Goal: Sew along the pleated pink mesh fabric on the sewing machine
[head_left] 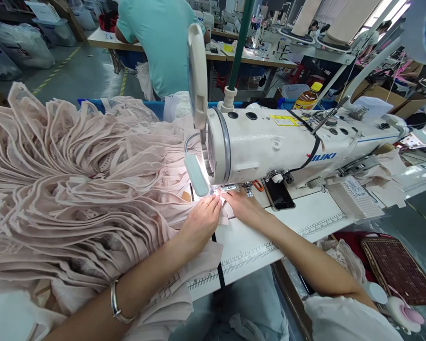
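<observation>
A white sewing machine (270, 142) stands across the table, its lamp lighting the needle area. My left hand (201, 219) is by the presser foot, fingers together and closed on the edge of a pale pink fabric piece (224, 220). Just right of it, my right hand (240, 204) has its fingertips closed on the same piece, close to the needle. The fingertips of both hands nearly meet, and the glare hides the stitching point. A large heap of pale pink garments (92, 189) spreads left of the machine, some lying beneath my left forearm.
A dark phone (279, 193) lies under the machine arm, with orange-handled snips (258, 185) beside it. A measuring scale (248, 253) runs along the table's front edge. A bottle (307, 97) stands behind the machine. Farther back sits a person in a teal shirt (159, 42).
</observation>
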